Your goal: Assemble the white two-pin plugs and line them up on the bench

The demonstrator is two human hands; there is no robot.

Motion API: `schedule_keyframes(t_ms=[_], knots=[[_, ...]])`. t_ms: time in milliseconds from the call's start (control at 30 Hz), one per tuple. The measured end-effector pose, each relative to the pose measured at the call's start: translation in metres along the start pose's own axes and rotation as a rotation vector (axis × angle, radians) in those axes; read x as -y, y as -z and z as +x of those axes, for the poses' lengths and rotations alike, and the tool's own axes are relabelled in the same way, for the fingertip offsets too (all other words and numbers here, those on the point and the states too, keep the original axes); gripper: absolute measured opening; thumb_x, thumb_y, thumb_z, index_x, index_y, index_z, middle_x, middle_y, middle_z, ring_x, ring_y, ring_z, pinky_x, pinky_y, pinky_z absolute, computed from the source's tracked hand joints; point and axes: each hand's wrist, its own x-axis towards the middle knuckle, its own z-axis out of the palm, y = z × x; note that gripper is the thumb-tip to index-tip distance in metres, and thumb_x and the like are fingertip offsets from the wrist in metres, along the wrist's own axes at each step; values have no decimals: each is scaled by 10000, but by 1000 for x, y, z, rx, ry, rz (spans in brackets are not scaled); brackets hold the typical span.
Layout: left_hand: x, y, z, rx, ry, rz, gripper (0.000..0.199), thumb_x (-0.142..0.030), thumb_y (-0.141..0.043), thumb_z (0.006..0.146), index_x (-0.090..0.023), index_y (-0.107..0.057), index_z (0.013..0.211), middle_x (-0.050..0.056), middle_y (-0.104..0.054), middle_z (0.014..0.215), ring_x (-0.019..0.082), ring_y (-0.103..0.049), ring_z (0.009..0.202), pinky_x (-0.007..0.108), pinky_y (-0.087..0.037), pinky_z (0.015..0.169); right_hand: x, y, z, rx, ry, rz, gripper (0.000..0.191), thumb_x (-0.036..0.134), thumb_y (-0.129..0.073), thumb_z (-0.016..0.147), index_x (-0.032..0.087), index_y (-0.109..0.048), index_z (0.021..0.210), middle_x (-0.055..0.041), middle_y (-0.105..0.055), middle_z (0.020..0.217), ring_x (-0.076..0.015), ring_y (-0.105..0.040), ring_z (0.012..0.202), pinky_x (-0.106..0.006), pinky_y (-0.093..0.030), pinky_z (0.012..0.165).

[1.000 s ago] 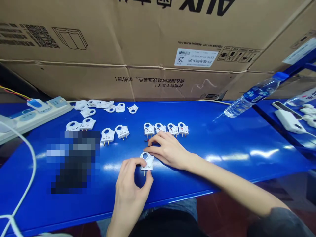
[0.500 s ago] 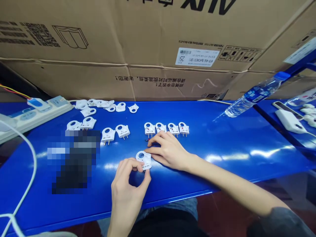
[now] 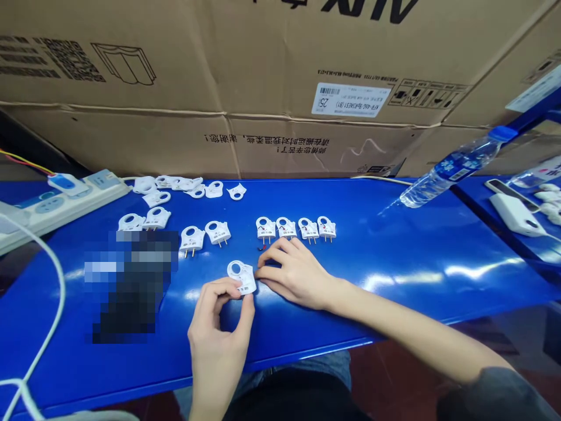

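Note:
My left hand (image 3: 219, 321) pinches a white plug casing (image 3: 246, 280) with a ring-shaped top between thumb and fingers, just above the blue table. Just right of it, my right hand (image 3: 293, 269) rests on the table with its fingers bent and apart; nothing shows between them. A small dark-red piece (image 3: 262, 248) lies by its fingertips. Beyond that hand, several similar white plug casings (image 3: 265, 228) with metal pins and small red and dark bits stand in a row. Two more pinned casings, a nearer one (image 3: 191, 241) and a farther one (image 3: 217, 233), lie to the left.
White casing parts (image 3: 170, 183) are heaped at the back left beside a power strip (image 3: 96, 193) with cables. A blurred dark object (image 3: 135, 292) lies on the left. A water bottle (image 3: 456, 169) leans at the right. Behind the table (image 3: 394, 234) stands a large cardboard box (image 3: 272, 88).
My left hand has shifted a little left and slightly up with the plug casing. My right hand has moved slightly left and down, with a small gap between its fingertips and the casing.

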Motion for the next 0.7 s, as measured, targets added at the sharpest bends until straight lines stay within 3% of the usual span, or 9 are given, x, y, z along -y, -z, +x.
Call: schedule_keyframes(t_ms=[133, 400, 700], knots=[[-1, 1, 0, 10, 11, 27, 170, -362, -723, 873, -253, -605, 928, 16, -667, 1023, 191, -681, 1028, 319, -561, 925, -5, 6, 0, -41, -4, 4, 194, 288, -539, 1068, 208, -714, 1094, -79, -712, 1165, -242, -554, 1070, -379, -417, 836], [3, 0, -2, 119, -79, 195, 217, -385, -695, 889, -271, -601, 1049, 21, -710, 1059, 212, -701, 984, 368, -575, 885, -8, 24, 2, -128, -217, 212, 148, 218, -521, 1042, 185, -662, 1075, -66, -758, 992, -202, -663, 904, -332, -507, 814], [1, -1, 0, 156, -65, 234, 318, -442, -711, 876, -274, -594, 1119, 40, -707, 1099, 237, -714, 1003, 393, -600, 863, 1, 25, 0, 1, -259, 362, 25, 213, -593, 1004, 219, -602, 1026, -20, -699, 940, -168, -636, 854, -272, -459, 752]])
